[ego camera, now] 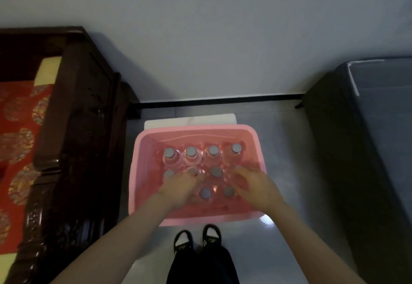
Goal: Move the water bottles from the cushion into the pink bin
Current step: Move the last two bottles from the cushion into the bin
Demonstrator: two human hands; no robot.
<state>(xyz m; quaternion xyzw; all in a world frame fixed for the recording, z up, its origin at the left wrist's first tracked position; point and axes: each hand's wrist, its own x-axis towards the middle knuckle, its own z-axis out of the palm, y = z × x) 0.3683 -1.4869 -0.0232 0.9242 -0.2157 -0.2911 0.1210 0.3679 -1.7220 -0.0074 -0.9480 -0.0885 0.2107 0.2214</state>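
Dark wooden sofa (73, 127) at nine o'clock, its red cushion (20, 141) showing no bottles. Pink bin (142, 163) dead centre on the floor, water bottles (191, 155) upright inside in rows. Left hand (178, 186) and right hand (252, 183) reach in apart, fingers draped over bottle tops; grip unclear.
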